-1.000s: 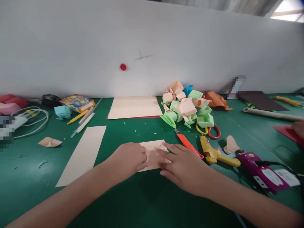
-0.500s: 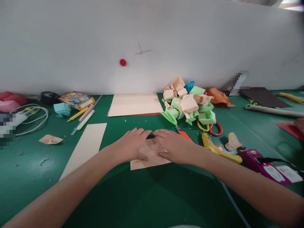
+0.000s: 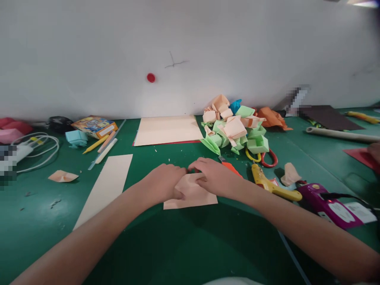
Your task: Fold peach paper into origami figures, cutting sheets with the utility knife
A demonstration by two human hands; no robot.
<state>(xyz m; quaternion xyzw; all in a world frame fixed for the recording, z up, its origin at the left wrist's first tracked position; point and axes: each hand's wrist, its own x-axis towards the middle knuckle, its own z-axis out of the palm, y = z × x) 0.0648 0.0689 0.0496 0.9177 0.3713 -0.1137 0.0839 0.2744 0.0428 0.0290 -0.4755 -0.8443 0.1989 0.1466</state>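
Note:
A small piece of peach paper point(image 3: 191, 196) lies on the green table in front of me, its near edge flat toward me. My left hand point(image 3: 164, 184) grips its left side, with the thumb on top and the fingers bent over the far edge. My right hand point(image 3: 215, 178) holds the far right part, thumb and fingers curled together on the paper. The fingertips of both hands almost meet at the far edge, and the hands hide much of the paper there. Left of my left hand is a long cream paper strip point(image 3: 108, 180).
Cream sheets point(image 3: 169, 130) lie against the white wall. Folded paper pieces point(image 3: 234, 126) form a heap behind my right hand. Near my right forearm are an orange cutter point(image 3: 231, 168), scissors point(image 3: 269, 158), a yellow glue gun point(image 3: 273, 188) and a purple device point(image 3: 329, 202). Another person's hand point(image 3: 374, 152) touches red paper.
My right hand has shifted slightly up and its fingers have curled more, uncovering the paper's near right corner. My left hand's fingers have drawn closer together at the far edge.

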